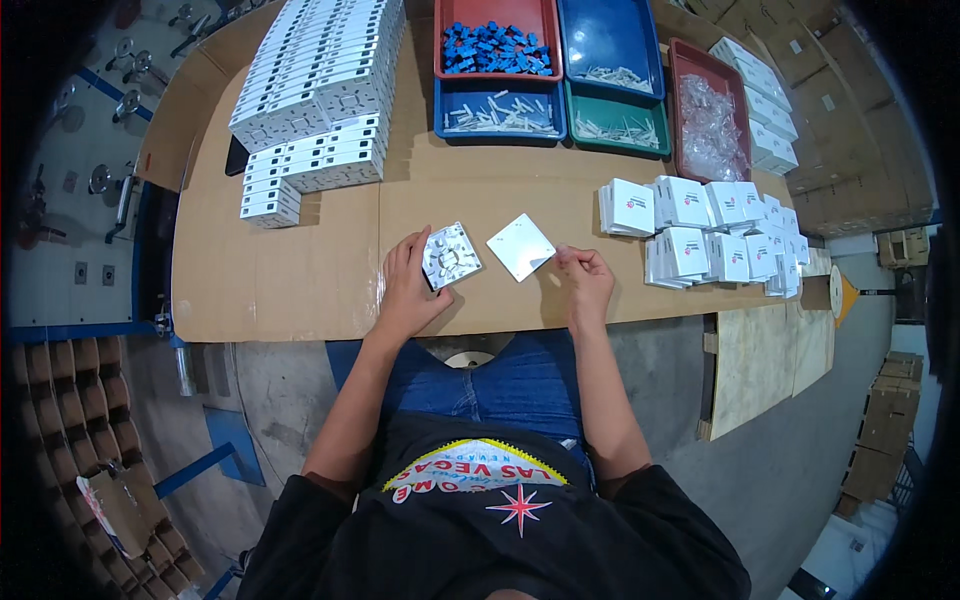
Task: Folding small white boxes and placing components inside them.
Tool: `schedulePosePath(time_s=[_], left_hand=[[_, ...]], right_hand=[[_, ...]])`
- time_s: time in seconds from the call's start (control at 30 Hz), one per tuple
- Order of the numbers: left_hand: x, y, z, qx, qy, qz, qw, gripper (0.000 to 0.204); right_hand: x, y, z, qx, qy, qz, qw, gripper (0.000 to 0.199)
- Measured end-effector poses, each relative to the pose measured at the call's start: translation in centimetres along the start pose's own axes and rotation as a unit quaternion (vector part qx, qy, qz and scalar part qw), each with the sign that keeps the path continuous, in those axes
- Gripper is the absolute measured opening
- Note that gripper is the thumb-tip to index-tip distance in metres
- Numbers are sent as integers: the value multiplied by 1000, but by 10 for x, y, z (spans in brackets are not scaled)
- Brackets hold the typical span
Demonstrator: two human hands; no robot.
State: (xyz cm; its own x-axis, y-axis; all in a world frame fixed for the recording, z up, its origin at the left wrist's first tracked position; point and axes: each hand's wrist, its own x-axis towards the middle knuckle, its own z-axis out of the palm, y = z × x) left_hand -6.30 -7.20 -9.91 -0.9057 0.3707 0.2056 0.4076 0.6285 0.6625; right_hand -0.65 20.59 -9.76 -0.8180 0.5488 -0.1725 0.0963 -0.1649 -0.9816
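A square grey plate w/ holes & raised bits [451, 256] is held flat on the counter [300, 280] by the left hand [412, 290], near the counter's front edge, approx. mid-width; fingers are spread along its left side, thumb at its lower corner. Just to its right, a plain white square cover [520, 246] is lying on the counter, not touching the plate. The right hand [585, 280] is kept at the cover's right corner; its grip is narrow, fingertips pinched together. Whether sth. small is pinched there, or the cover's corner is touched, cannot be told.

Toward the right edge, small white boxes [700, 235] are stood in loose rows. At the back left, white flat boxes [320, 90] are stacked in long piles. Along the back edge, trays are set side by side: a red tray [440, 40] w/ blue parts, a blue tray [610, 40], a second blue tray [445, 125] & a green tray [615, 150] w/ pale thin pieces, plus a dark red tray [682, 60] w/ clear bags.
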Motion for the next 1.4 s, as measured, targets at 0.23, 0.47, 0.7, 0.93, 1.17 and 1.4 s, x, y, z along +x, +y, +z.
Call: schedulePosePath(time_s=[0.23, 0.47, 0.7, 0.93, 1.17, 1.4], left_hand=[[-2, 2, 2, 20, 21, 25, 999, 90], [-3, 4, 1, 23, 32, 32, 999, 89], [-4, 3, 2, 19, 27, 32, 999, 90], [-2, 8, 0, 16, 15, 15, 1000, 96], [2, 6, 4, 34, 15, 0, 999, 102], [2, 10, 0, 43, 9, -9, 999, 99]], right_hand=[[-4, -26, -1, 488, -167, 220, 828, 31], [-6, -29, 0, 513, -204, 238, 799, 32], [3, -2, -9, -65, -136, -17, 988, 24], [-8, 2, 8, -414, -133, -310, 846, 73], [-7, 4, 18, -441, -50, -313, 840, 71], [7, -19, 3, -345, -31, -312, 885, 39]])
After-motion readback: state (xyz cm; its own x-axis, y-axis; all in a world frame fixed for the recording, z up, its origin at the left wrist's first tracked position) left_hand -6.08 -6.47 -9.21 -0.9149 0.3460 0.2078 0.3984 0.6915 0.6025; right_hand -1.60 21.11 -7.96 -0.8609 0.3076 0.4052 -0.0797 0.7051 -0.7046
